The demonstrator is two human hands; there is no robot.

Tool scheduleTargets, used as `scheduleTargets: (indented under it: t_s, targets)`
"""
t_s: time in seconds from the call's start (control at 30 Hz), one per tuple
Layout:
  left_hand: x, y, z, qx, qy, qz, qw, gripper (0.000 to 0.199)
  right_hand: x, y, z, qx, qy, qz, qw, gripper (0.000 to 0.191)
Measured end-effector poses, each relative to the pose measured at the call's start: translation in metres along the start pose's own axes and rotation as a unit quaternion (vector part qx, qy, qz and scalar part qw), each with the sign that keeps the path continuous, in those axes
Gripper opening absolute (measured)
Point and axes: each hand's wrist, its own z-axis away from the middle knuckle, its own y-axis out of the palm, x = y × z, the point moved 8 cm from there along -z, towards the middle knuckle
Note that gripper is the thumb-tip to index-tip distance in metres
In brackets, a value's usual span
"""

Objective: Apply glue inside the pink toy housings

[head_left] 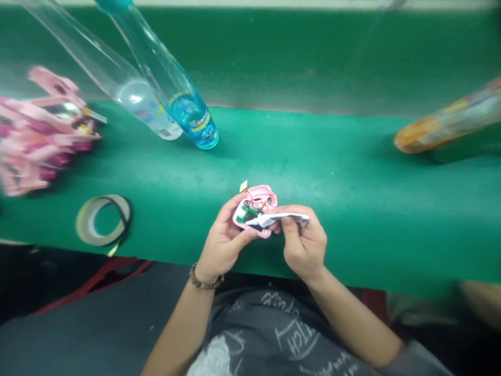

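The left hand [223, 243] curls tightly around a pink plastic casing [263, 197] holding a green circuit board [246, 211]. The right hand [303, 245] pinches a white squeeze tube [279, 219], its nozzle at the board. Farther along the green bench mat [313, 156] lie a clear bottle [144, 99] and a blue bottle [191, 117].

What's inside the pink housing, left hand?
The pink plastic housing in the left hand holds a green circuit board, thin wires and a dark patch. The white tube in the right hand covers the lower part, so that area can't be seen.
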Motion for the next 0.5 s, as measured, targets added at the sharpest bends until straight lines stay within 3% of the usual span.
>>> scheduleTargets:
  t_s: [0.27, 0.5]
  targets:
    - [0.000, -0.001, 0.001, 0.001, 0.007, 0.002, 1.000, 0.062, 0.002, 0.001, 0.001, 0.008, -0.038, 0.003, 0.999, 0.021]
    - [0.000, 0.000, 0.000, 0.021, 0.021, 0.003, 1.000, 0.063, -0.005, -0.017, 0.006, -0.044, -0.001, -0.011, 0.999, 0.012]
